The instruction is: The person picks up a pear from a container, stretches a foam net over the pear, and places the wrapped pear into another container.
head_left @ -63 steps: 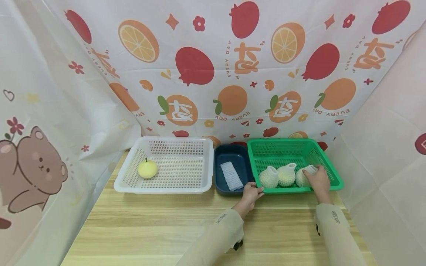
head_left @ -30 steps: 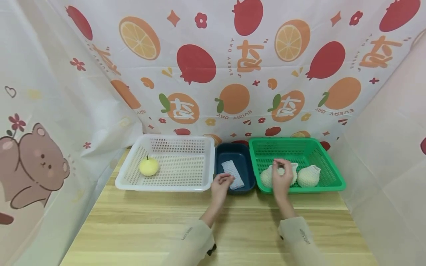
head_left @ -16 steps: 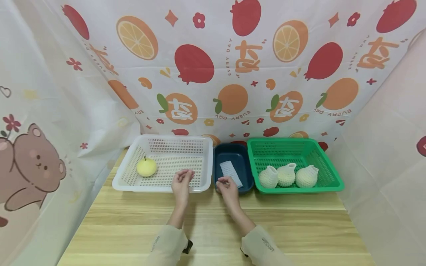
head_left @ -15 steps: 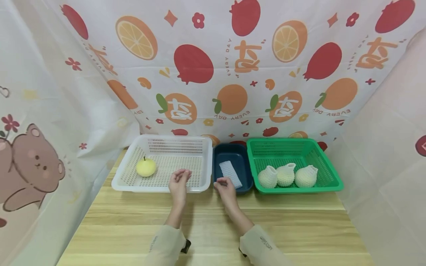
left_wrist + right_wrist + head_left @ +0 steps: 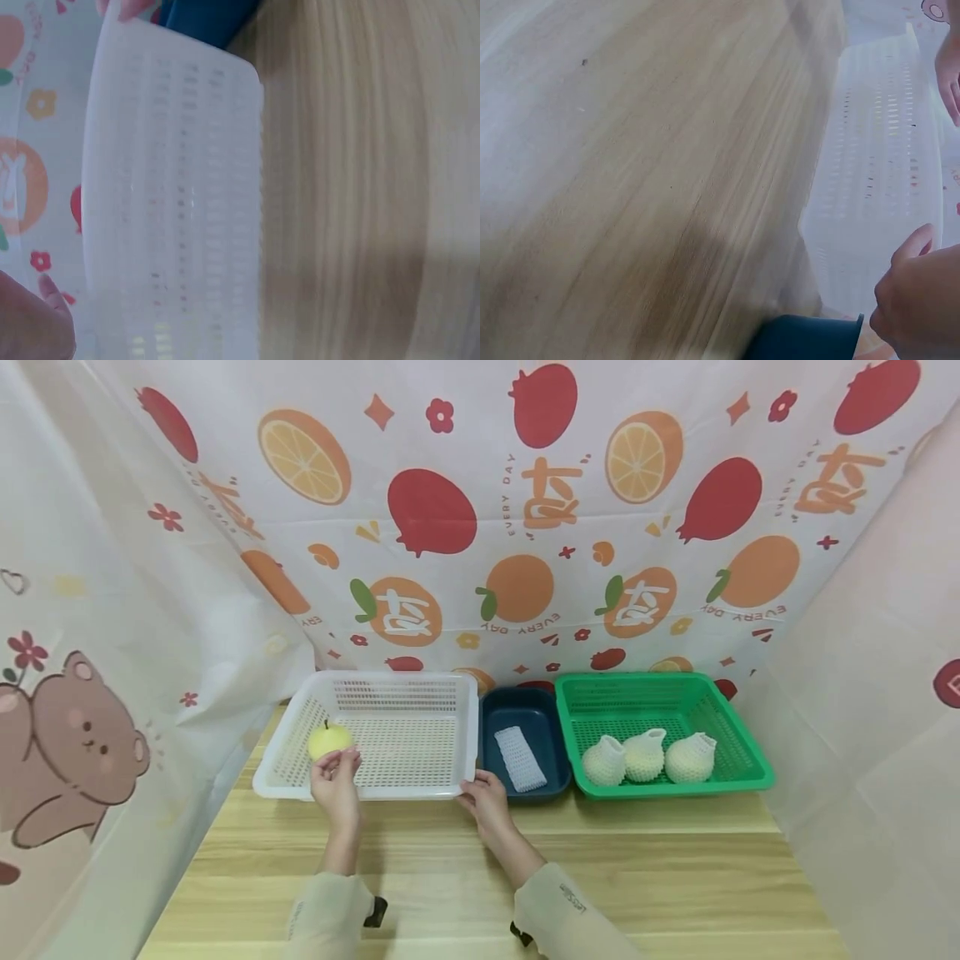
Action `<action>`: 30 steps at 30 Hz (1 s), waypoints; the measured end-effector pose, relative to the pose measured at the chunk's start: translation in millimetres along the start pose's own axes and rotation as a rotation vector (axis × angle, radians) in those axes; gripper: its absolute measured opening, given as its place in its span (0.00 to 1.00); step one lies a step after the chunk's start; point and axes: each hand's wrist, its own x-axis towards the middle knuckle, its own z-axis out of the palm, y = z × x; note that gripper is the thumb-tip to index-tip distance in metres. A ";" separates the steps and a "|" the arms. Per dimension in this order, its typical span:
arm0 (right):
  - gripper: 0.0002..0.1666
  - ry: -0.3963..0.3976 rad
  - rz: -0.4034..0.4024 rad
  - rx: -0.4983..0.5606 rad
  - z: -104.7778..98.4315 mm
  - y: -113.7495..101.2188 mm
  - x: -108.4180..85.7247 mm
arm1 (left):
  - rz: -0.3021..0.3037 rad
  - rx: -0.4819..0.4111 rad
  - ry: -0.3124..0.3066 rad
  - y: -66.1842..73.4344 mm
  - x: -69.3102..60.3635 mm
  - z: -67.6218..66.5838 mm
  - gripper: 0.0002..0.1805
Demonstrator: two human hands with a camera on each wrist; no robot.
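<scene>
In the head view, a yellow pear (image 5: 328, 741) with a dark stem sits at the left of the white plastic basket (image 5: 427, 792). My left hand (image 5: 335, 787) reaches over the basket's front rim, fingertips at the pear's near side and covering part of it; a firm hold is not visible. At the front right corner my right hand (image 5: 490, 802) grips the basket's rim, as the right wrist view also shows, with the thumb (image 5: 917, 241) against the wall. A white foam net sleeve (image 5: 521, 759) lies flat in the dark blue tray (image 5: 491, 795) beside it.
The green basket (image 5: 675, 790) stands right of the tray, holding three net-covered fruits (image 5: 690, 760) in a row along its front. All containers line up at the back of the wooden table (image 5: 420, 877), before a fruit-print curtain (image 5: 480, 527).
Both hands have left the green basket and moved left. My left hand has reached the pear. My right hand, lately above the blue tray's front, has taken hold of the white basket's corner.
</scene>
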 end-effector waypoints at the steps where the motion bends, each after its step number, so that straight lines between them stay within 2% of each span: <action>1: 0.23 0.001 0.004 0.012 0.8 0.1 0.3 | -0.005 0.051 0.027 11.1 -4.6 2.9 0.12; 2: 0.23 0.007 0.005 0.019 1.4 0.3 0.6 | -0.010 0.068 0.039 16.4 -5.1 1.8 0.11; 3: 0.23 0.013 0.007 0.024 2.2 0.5 0.8 | -0.027 0.122 0.062 24.4 -6.9 3.1 0.11; 4: 0.23 0.022 0.006 0.024 2.8 0.9 1.1 | -0.037 0.129 0.073 29.7 -6.1 2.3 0.10; 6: 0.22 0.041 0.006 0.029 4.1 1.1 1.4 | -0.055 0.150 0.085 38.2 -1.5 -0.2 0.10; 8: 0.22 0.052 -0.002 0.031 4.8 1.7 2.3 | -0.063 0.218 0.098 43.4 6.4 -3.1 0.10; 10: 0.22 0.061 -0.002 0.036 5.2 1.4 2.9 | -0.065 0.331 0.107 44.6 17.7 -6.6 0.12; 13: 0.22 0.066 -0.002 0.036 5.0 0.3 3.1 | -0.073 0.623 0.085 43.3 37.0 -12.6 0.16; 15: 0.21 0.070 0.004 0.037 4.9 -1.6 2.0 | -0.071 0.809 0.042 42.8 48.8 -15.9 0.21; 18: 0.21 0.073 0.011 0.038 4.9 -3.6 0.6 | -0.073 0.993 -0.050 42.3 62.7 -20.4 0.29; 23: 0.21 0.074 0.012 0.046 5.8 -2.4 2.3 | -0.118 1.169 -0.228 39.5 78.4 -24.2 0.35; 30: 0.21 0.085 0.007 0.043 6.0 -1.9 1.0 | -0.202 1.362 -0.476 36.3 94.6 -16.8 0.44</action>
